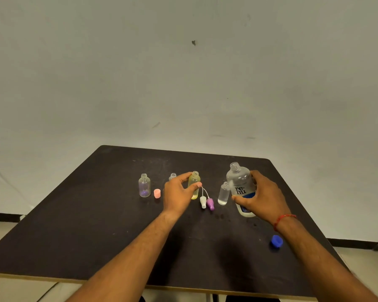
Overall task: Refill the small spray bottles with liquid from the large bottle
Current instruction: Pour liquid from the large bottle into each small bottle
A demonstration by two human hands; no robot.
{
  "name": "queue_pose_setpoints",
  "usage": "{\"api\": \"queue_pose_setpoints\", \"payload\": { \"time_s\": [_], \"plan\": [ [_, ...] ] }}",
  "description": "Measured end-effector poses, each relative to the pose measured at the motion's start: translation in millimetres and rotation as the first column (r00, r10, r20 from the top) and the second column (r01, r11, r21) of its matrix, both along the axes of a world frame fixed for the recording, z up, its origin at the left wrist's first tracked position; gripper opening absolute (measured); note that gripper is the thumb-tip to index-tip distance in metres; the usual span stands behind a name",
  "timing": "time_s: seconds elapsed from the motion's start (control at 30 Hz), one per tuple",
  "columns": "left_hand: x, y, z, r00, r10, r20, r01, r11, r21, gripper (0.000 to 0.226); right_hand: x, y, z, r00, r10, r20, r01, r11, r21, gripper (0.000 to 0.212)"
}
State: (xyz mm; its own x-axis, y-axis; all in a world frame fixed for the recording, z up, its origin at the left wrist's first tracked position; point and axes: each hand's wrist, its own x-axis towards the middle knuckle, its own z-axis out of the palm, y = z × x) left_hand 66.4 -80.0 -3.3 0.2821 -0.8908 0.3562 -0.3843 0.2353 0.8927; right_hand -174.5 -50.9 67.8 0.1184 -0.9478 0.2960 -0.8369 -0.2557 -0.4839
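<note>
My left hand (178,194) grips a small yellow bottle (194,182) that stands uncapped on the dark table (96,225). My right hand (264,197) holds the large clear bottle (240,186), uncapped and leaning slightly. A small clear bottle (223,194) with a little liquid stands just left of the large one. Another small bottle (144,185) with a purple tint at its base stands at the left. One more small bottle (173,176) shows only its neck behind my left hand. Between the yellow and clear bottles lie a white spray head (203,202) and a purple spray head (210,203).
A pink cap (157,193) sits beside the leftmost bottle. A blue cap (277,241) lies near the table's right edge, under my right forearm. A pale wall rises behind the table.
</note>
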Motion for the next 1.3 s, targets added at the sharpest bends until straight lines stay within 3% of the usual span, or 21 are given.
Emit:
{"api": "queue_pose_setpoints", "payload": {
  "time_s": [0.57,0.77,1.0,1.1,1.23,1.3],
  "plan": [
    [-6,-42,-32,0.996,-0.002,0.094,-0.019,0.973,0.23,0.042,-10,1,-27,0.984,-0.028,0.178,0.02,0.999,0.046,0.063],
    [-3,-45,-35,0.994,-0.002,0.106,-0.024,0.969,0.245,0.044,-8,-3,-32,0.98,-0.031,0.198,0.022,0.999,0.05,0.064],
    [3,-35,-38,0.993,0.01,0.115,-0.031,0.981,0.19,0.064,-1,-2,-34,0.979,-0.022,0.202,0.014,0.999,0.04,0.065],
    [12,-21,-37,0.988,0.111,0.104,-0.12,0.989,0.083,0.047,2,-4,-34,0.981,-0.023,0.193,0.014,0.999,0.048,0.067],
    [28,-3,-40,0.964,0.258,-0.058,-0.26,0.965,-0.029,0.01,8,-4,-34,0.982,-0.009,0.188,0.001,0.999,0.043,0.066],
    [35,2,-40,0.945,0.324,-0.049,-0.326,0.944,-0.042,0.009,11,-4,-33,0.983,0.001,0.184,-0.006,1.0,0.03,0.066]
  ]
}}
